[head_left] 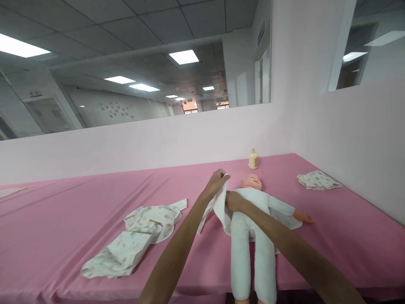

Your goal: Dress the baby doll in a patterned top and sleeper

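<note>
A baby doll (251,202) with a white cloth body lies face up on the bed, its feet toward me. A white baby garment (222,207) lies partly under it, and more white cloth shows beneath its arm on the right side. My left hand (218,179) is closed on the upper edge of the garment, lifting it beside the doll's shoulder. Close by, my right hand (234,201) is closed against the raised cloth at the doll's side. Its fingertips are hidden, as is the doll's arm on that side.
Printed baby clothes (136,238) lie spread on the pink sheet (72,211) to the left. A folded printed cloth (318,180) lies at the right. Near the wall behind the doll's head stands a cream pump bottle (253,160). Walls border the bed behind and at right.
</note>
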Demonstrator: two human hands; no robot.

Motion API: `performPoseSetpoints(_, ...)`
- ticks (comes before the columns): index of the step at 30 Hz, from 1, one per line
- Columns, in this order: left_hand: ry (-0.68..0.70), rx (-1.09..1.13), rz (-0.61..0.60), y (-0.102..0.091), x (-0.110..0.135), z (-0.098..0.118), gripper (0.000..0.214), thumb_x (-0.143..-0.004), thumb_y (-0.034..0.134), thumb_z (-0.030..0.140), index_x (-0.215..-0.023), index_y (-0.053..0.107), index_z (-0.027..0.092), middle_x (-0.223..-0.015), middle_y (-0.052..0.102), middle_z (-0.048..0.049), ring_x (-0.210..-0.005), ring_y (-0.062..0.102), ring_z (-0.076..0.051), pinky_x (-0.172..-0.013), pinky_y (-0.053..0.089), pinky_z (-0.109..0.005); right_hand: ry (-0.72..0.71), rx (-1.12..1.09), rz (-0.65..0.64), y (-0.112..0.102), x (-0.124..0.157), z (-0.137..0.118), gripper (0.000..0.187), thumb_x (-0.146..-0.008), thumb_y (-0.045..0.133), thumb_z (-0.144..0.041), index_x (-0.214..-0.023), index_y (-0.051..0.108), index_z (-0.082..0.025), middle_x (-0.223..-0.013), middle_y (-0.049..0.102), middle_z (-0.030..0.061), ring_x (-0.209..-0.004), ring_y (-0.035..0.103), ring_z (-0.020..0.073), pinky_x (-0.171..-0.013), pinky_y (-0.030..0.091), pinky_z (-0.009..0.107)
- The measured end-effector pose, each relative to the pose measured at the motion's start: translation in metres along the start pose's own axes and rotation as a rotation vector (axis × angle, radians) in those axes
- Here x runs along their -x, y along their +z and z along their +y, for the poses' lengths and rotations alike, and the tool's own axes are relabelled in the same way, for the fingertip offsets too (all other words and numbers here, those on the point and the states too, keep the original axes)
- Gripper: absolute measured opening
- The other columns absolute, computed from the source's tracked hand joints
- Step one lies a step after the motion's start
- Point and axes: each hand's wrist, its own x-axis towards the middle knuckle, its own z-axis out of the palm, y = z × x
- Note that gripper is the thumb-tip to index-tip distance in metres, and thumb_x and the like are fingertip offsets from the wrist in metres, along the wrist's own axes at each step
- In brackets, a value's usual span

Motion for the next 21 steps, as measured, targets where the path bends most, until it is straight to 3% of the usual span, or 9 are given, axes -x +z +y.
performPoseSetpoints(2,-0.005,-0.094,-0.099,0.002,0.013,-0.013,0.019,-0.076,0.060,0.032,-0.074,0.045,0.020,-0.070,0.045,0.0044,-0.061,0.041,-0.010,-0.056,0.033,-0.023,0.051,-0.028,0.033,-0.012,0.017,0.011,0.021,-0.088,0.045,-0.012,-0.095,0.065,-0.014,-0.098,0.070,0.0092,-0.083,0.063,0.0182,-0.070,0.043,0.026)
performPoseSetpoints(5,-0.059,-0.284,-0.385,0.000,0.032,-0.027,0.026,-0.078,0.059,0.041,-0.094,0.055,0.021,-0.083,0.056,0.0008,-0.071,0.051,-0.015,-0.062,0.039,-0.025,0.190,-0.065,0.171,-0.027,0.065,0.038,0.026,-0.093,0.037,-0.017,-0.099,0.062,-0.016,-0.104,0.067,0.0089,-0.097,0.060,0.0185,-0.080,0.042,0.028)
performPoseSetpoints(6,-0.043,-0.378,-0.456,0.001,0.036,-0.027,0.031,-0.078,0.061,0.044,-0.100,0.056,0.022,-0.090,0.059,-0.0016,-0.080,0.054,-0.018,-0.067,0.041,-0.028,0.302,-0.093,0.262,-0.030,0.087,0.048,0.026,-0.093,0.036,-0.019,-0.095,0.062,-0.017,-0.101,0.067,0.0082,-0.096,0.060,0.0185,-0.080,0.041,0.028)
performPoseSetpoints(8,0.070,-0.565,-0.485,0.011,0.037,-0.023,0.036,-0.078,0.061,0.045,-0.106,0.058,0.022,-0.107,0.060,-0.0068,-0.099,0.055,-0.025,-0.082,0.043,-0.034,0.607,-0.091,0.359,-0.028,0.132,0.065,0.030,-0.093,0.033,-0.022,-0.079,0.060,-0.018,-0.084,0.065,0.0058,-0.079,0.058,0.0178,-0.070,0.040,0.028)
performPoseSetpoints(11,0.314,-0.682,-0.485,0.053,0.021,-0.008,0.035,-0.085,0.053,0.041,-0.113,0.057,0.021,-0.123,0.057,-0.0108,-0.115,0.051,-0.028,-0.096,0.039,-0.039,0.901,-0.085,0.298,-0.013,0.194,0.082,0.028,-0.090,0.038,-0.029,-0.072,0.057,-0.019,-0.077,0.063,0.0046,-0.068,0.055,0.0172,-0.061,0.035,0.028)
performPoseSetpoints(15,0.503,-0.869,-0.734,0.134,-0.012,0.004,0.044,-0.086,0.054,0.035,-0.128,0.051,0.021,-0.133,0.054,-0.0115,-0.121,0.050,-0.027,-0.098,0.039,-0.035,1.025,-0.041,0.206,0.013,0.238,0.091,0.030,-0.091,0.040,-0.033,-0.086,0.065,-0.018,-0.098,0.066,0.0111,-0.089,0.059,0.0235,-0.076,0.040,0.033)
performPoseSetpoints(18,0.495,-1.049,-0.849,0.180,-0.028,-0.002,0.058,-0.073,0.070,0.031,-0.127,0.053,0.022,-0.128,0.058,-0.0121,-0.118,0.054,-0.030,-0.098,0.040,-0.038,1.045,0.055,0.244,0.023,0.249,0.099,0.035,-0.091,0.041,-0.034,-0.108,0.066,-0.015,-0.119,0.061,0.0153,-0.111,0.053,0.0296,-0.093,0.038,0.040)
performPoseSetpoints(21,0.453,-1.109,-0.841,0.195,-0.036,-0.012,0.060,-0.063,0.078,0.028,-0.119,0.058,0.020,-0.119,0.063,-0.0153,-0.111,0.058,-0.036,-0.091,0.043,-0.043,1.033,-0.028,0.268,0.023,0.248,0.110,0.040,-0.092,0.040,-0.038,-0.116,0.064,-0.017,-0.126,0.059,0.0129,-0.120,0.049,0.0294,-0.100,0.034,0.042)
